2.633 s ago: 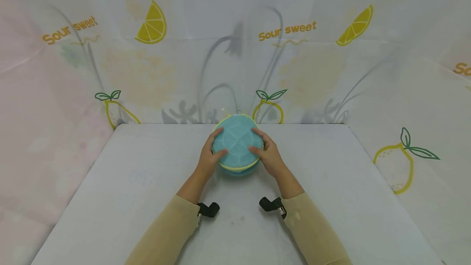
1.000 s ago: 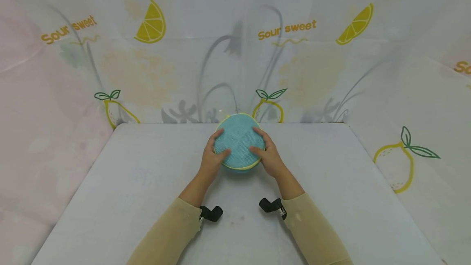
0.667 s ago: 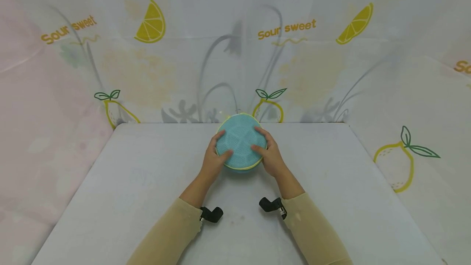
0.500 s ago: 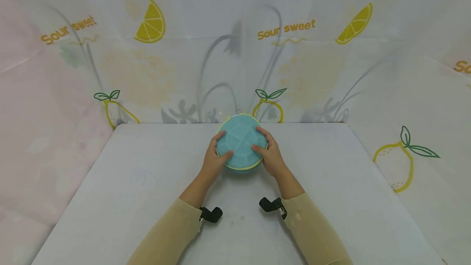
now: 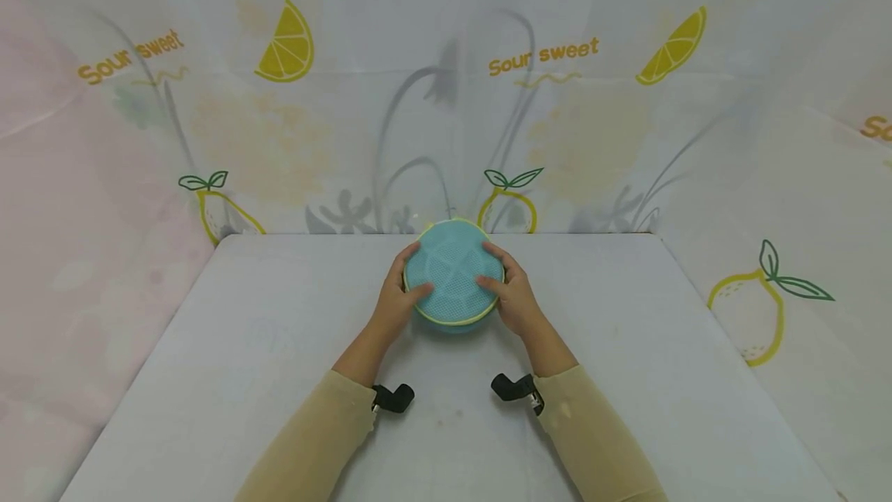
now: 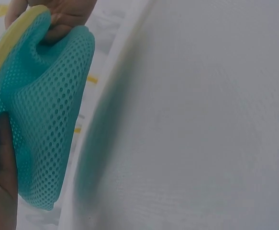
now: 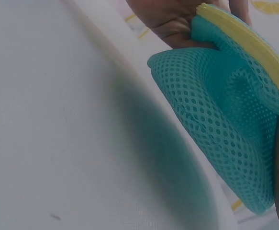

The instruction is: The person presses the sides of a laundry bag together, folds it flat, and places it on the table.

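Observation:
A round turquoise mesh laundry bag (image 5: 454, 269) with a yellow zipper (image 7: 249, 40) round its rim is held between both hands in the head view. It appears raised off the table, tilted with its flat face toward me. My left hand (image 5: 397, 300) grips its left edge, thumb on the face and the other fingers behind. On the right edge my right hand (image 5: 517, 300) has the same kind of grip. The left wrist view shows the bag's underside (image 6: 50, 110) sagging in a fold, with a left-hand finger (image 6: 5, 158) against the mesh. Most fingertips behind the bag are hidden.
A white table (image 5: 265, 347) spreads beneath the arms. Behind it hangs a pale curtain (image 5: 418, 22) printed with lemons and lettering, continuing down both sides. Black wrist-camera mounts (image 5: 394, 398) jut inward from both beige sleeves (image 5: 592, 432).
Since half a second ago, the bag and my left hand have shifted slightly left and nearer to me. The right hand stays almost in place. Both grips hold throughout.

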Available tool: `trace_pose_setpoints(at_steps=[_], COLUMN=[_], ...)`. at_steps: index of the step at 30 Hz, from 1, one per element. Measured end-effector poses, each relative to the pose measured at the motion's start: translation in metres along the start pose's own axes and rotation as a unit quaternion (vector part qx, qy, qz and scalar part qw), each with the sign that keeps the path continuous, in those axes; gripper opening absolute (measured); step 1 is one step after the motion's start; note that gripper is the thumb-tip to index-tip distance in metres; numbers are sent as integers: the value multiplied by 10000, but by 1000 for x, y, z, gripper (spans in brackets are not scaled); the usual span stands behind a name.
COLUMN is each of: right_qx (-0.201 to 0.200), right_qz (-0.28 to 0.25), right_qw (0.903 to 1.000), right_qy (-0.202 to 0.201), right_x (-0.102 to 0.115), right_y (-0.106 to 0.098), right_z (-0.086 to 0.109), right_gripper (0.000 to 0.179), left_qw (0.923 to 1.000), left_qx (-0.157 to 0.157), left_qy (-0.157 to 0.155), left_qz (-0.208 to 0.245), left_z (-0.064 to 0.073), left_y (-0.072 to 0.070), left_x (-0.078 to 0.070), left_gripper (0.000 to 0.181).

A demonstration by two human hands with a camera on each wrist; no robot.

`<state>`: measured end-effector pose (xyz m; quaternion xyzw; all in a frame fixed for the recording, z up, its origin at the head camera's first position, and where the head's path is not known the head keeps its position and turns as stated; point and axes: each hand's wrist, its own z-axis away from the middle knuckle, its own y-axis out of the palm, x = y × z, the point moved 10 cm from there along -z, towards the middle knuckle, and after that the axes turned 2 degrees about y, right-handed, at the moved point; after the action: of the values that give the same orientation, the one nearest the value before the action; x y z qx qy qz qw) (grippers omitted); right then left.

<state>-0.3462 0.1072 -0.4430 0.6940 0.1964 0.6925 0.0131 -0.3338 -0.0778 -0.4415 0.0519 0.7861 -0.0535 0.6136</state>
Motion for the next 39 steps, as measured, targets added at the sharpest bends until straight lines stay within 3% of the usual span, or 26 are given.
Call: trace_pose_setpoints(at_steps=[13, 31, 39], right_qx=[271, 457, 575], right_qz=[254, 1256, 1277], right_qw=[9993, 9910, 9901], right_qy=[101, -35, 41], right_x=[-3, 0, 4], right_y=[4, -2, 1], right_z=[0, -9, -11], right_gripper=[70, 77, 76], left_qw=[9995, 9997, 9997], left_qx=[300, 233, 202], left_qy=[12, 100, 83], left_qz=[42, -27, -130], left_z=[0, 3, 0], left_y=[3, 5, 4], left_x=[0, -2, -2], left_gripper=[69, 66, 65])
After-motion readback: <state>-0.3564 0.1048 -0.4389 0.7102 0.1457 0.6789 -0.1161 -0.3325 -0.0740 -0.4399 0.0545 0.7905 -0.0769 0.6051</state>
